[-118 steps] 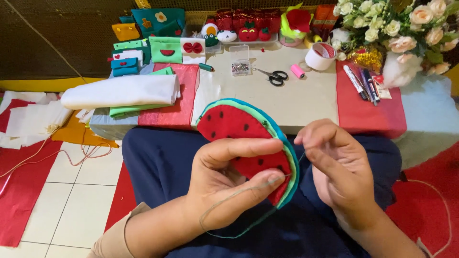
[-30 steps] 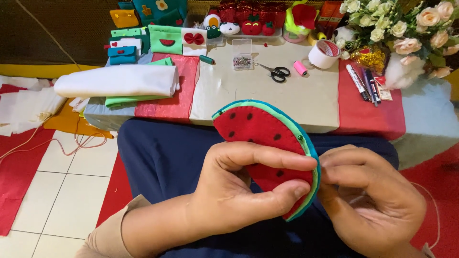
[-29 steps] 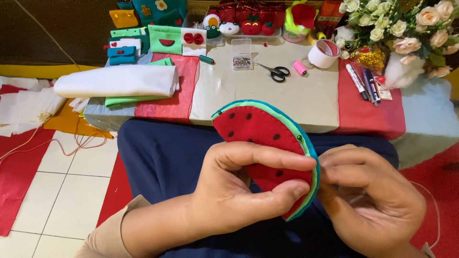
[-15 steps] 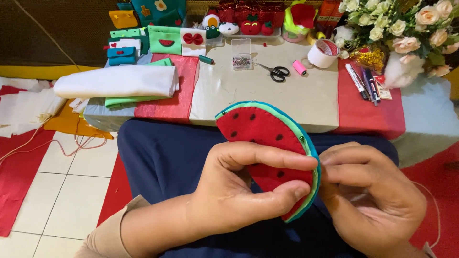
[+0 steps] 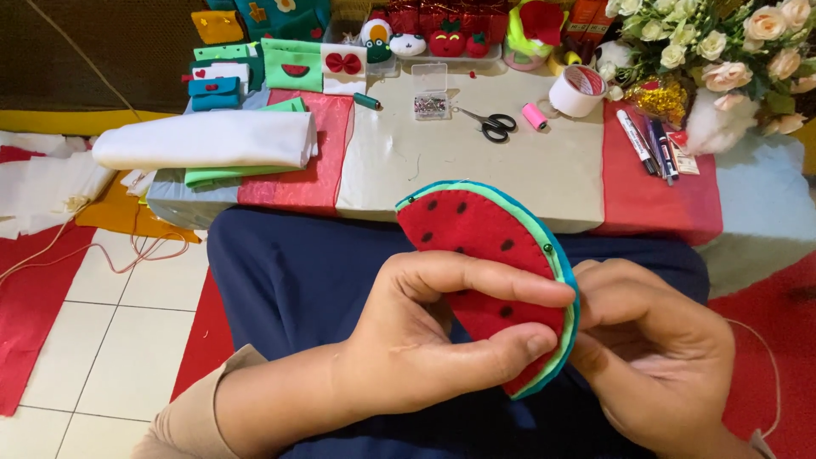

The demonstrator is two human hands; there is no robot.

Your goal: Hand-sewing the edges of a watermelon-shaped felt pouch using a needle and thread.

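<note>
My left hand (image 5: 425,340) grips a felt watermelon slice (image 5: 472,234), red with black seeds and a light green and teal rim, over my dark blue lap. Its index finger lies across the red face and its thumb presses from below. My right hand (image 5: 659,357) is closed against the slice's curved right rim, fingers pinched together at the edge; what they pinch is hidden. A small pin head shows on the rim near my index fingertip.
A low table (image 5: 459,161) ahead carries black scissors (image 5: 495,124), a clear pin box (image 5: 430,90), a pink thread spool (image 5: 535,116), a tape roll (image 5: 578,89), markers (image 5: 646,144), a folded white cloth (image 5: 208,140) and felt crafts. Flowers (image 5: 722,51) stand far right. A thin thread (image 5: 769,357) trails at right.
Over about four seconds my right hand has closed in on the slice's right rim, and the slice has shifted slightly right. In the last second almost nothing moves.
</note>
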